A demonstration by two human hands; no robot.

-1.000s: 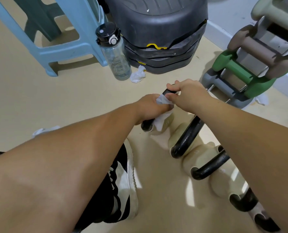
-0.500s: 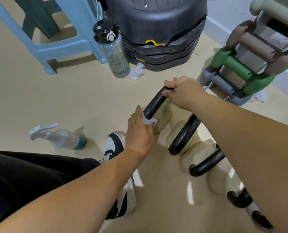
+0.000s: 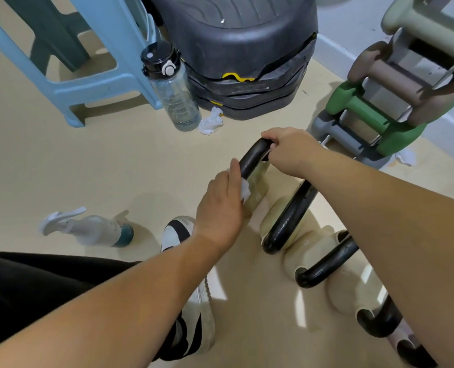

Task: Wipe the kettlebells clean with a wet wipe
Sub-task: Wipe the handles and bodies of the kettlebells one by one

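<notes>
Several cream kettlebells with black handles stand in a row on the floor, running from the middle to the lower right. The farthest kettlebell (image 3: 259,189) has its black handle (image 3: 252,158) held at the top end by my right hand (image 3: 292,152). My left hand (image 3: 223,205) presses a white wet wipe (image 3: 245,190) against the near side of that kettlebell, just below the handle. The second kettlebell (image 3: 286,221) and the third kettlebell (image 3: 324,261) stand untouched beside it.
A clear water bottle (image 3: 172,88) and a crumpled used wipe (image 3: 211,123) lie beside a black step platform (image 3: 241,57). A spray bottle (image 3: 87,228) lies on its side at left. A blue stool (image 3: 69,49) stands behind; a dumbbell rack (image 3: 395,102) stands at right. My shoe (image 3: 191,288) is below.
My left hand has slid the wipe down from the top of the handle, beside my right hand, to the kettlebell's body. The right hand keeps its hold on the handle.
</notes>
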